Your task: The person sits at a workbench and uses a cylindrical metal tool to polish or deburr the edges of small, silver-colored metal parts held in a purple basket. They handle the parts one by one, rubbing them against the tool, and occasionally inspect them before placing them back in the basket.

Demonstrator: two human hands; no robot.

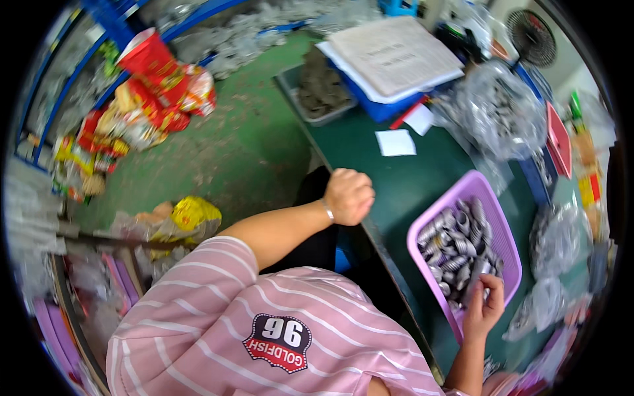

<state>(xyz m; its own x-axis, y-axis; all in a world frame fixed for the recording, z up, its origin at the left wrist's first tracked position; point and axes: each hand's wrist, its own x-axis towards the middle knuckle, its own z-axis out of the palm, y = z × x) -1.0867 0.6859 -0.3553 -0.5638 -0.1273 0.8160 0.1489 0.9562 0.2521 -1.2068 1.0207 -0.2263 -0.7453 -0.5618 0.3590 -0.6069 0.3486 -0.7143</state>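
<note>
A lilac plastic basket [509, 249] lies on the green table, filled with many small grey, ribbed metal fittings [456, 247]. At the basket's near end, my right hand [484, 307] reaches in over the rim. Its thumb and fingers are closed on a smooth grey cylindrical piece [477, 276]. My left hand [349, 197] is closed in a fist by the table's left edge, away from the basket. The fingers hide whatever may be inside it.
A grey tray of brownish pieces [323, 89] and a blue bin topped with printed paper [396, 56] stand at the table's far end. White slips [396, 142] lie nearer. Clear bags of parts [502, 109] and a black fan [530, 34] are on the right.
</note>
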